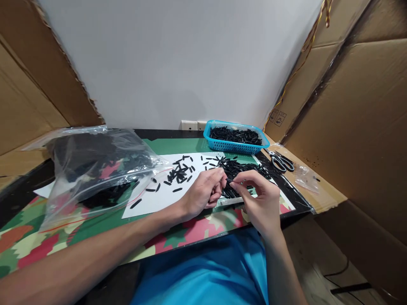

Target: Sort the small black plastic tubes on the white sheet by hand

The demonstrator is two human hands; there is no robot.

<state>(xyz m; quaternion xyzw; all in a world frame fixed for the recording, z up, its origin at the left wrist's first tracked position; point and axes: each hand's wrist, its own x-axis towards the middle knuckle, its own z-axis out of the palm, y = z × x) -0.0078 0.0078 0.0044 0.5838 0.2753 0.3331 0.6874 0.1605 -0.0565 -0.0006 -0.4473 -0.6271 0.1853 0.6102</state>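
Note:
My left hand (205, 191) is closed, its thumb and fingers pinching one end of a small black strip-like piece (229, 180). At the other end of that piece, my right hand (261, 197) grips it between thumb and forefinger. Just beyond both hands lies a heap of similar black pieces (237, 169). Further left, several loose black pieces (180, 173) are scattered on a white sheet (143, 208). The exact kind of these pieces is too small to make out.
A blue basket (235, 148) full of black pieces stands at the back. Scissors (280, 162) and a small clear bag (307, 178) lie to the right. A large zip bag (95, 169) with black contents covers the left side. Cardboard walls (359, 106) flank the table.

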